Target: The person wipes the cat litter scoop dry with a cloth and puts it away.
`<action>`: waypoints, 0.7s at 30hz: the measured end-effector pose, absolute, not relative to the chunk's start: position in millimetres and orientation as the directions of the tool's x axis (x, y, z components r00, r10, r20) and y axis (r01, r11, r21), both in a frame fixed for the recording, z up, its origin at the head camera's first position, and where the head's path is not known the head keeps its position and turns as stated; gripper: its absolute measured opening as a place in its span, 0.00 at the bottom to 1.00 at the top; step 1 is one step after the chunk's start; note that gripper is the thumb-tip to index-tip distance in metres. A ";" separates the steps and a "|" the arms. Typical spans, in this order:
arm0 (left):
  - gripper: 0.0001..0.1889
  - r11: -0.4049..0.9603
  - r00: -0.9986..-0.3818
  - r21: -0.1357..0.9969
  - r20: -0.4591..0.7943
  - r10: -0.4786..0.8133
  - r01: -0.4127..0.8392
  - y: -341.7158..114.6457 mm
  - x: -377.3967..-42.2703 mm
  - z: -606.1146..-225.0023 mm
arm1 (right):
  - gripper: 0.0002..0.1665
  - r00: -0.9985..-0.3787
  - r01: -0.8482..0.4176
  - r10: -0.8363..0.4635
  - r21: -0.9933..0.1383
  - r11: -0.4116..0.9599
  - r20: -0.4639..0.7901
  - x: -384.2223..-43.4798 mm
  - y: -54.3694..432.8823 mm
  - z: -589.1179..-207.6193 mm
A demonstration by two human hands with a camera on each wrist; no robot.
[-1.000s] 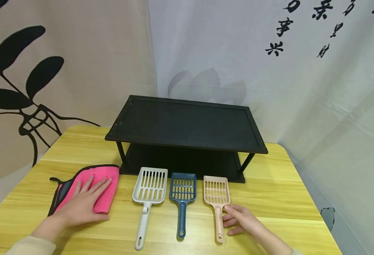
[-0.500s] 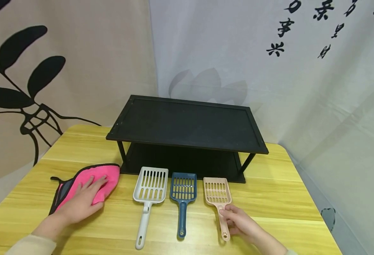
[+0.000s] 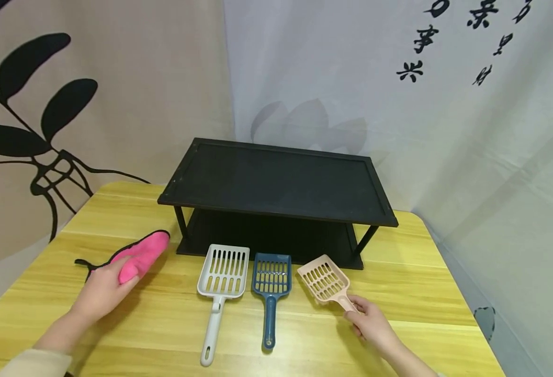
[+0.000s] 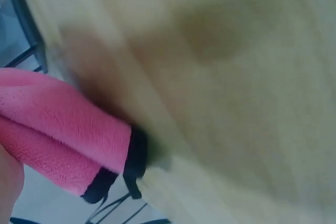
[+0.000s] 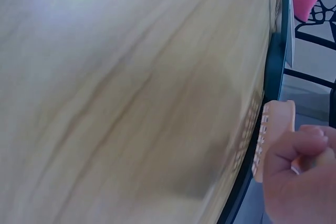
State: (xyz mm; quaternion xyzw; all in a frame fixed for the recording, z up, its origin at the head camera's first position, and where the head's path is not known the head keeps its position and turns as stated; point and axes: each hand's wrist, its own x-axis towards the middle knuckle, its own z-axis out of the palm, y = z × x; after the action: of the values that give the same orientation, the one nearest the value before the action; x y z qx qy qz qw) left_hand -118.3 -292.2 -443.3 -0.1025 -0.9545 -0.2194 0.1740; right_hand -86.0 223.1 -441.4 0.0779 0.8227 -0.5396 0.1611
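My left hand (image 3: 103, 293) grips a pink cloth (image 3: 146, 254) with dark edging and a hanging loop, bunched up off the table. In the left wrist view the fluffy pink cloth (image 4: 68, 119) hangs folded above the wood. My right hand (image 3: 372, 324) holds a peach slotted litter scoop (image 3: 324, 279) by its handle, tilted and raised over the table, its head pointing up-left. The right wrist view shows the thumb and fingers curled around the handle, the scoop (image 5: 275, 129) seen edge-on. A white litter scoop (image 3: 223, 275) and a blue litter scoop (image 3: 271, 283) lie side by side between the hands.
A black two-tier rack (image 3: 281, 183) stands at the back of the wooden table (image 3: 163, 335), right behind the scoops' heads. Patterned cloth (image 3: 314, 68) hangs behind the table.
My left hand has gone from lying flat on the cloth to gripping and lifting it. My right hand has taken the peach scoop by its handle, raised it and turned it.
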 end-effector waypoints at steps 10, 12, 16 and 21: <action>0.14 0.878 -0.945 0.462 0.324 -0.037 0.124 -293.5 -118.7 -417.2 | 0.25 -0.954 0.210 -0.113 -0.885 0.415 -0.279 -89.8 228.6 -437.6; 0.14 0.870 -0.941 0.479 0.333 -0.058 0.116 -293.5 -119.0 -412.5 | 0.25 -0.958 0.188 -0.124 -0.889 0.417 -0.260 -91.1 229.4 -437.0; 0.12 0.858 -0.929 0.498 0.363 -0.073 0.127 -292.5 -119.7 -402.1 | 0.24 -0.961 0.161 -0.138 -0.892 0.422 -0.239 -92.9 230.2 -433.8; 0.10 0.853 -0.917 0.499 0.392 -0.066 0.152 -286.8 -120.0 -388.7 | 0.24 -0.958 0.152 -0.156 -0.890 0.429 -0.239 -93.2 230.4 -427.4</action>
State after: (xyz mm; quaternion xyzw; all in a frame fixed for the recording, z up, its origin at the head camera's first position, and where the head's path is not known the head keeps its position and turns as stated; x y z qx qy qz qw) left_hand -120.0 -286.8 -388.7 -0.0226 -0.9411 -0.2702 0.2019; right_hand -93.2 230.4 -427.4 -0.0013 0.8330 -0.5342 0.1441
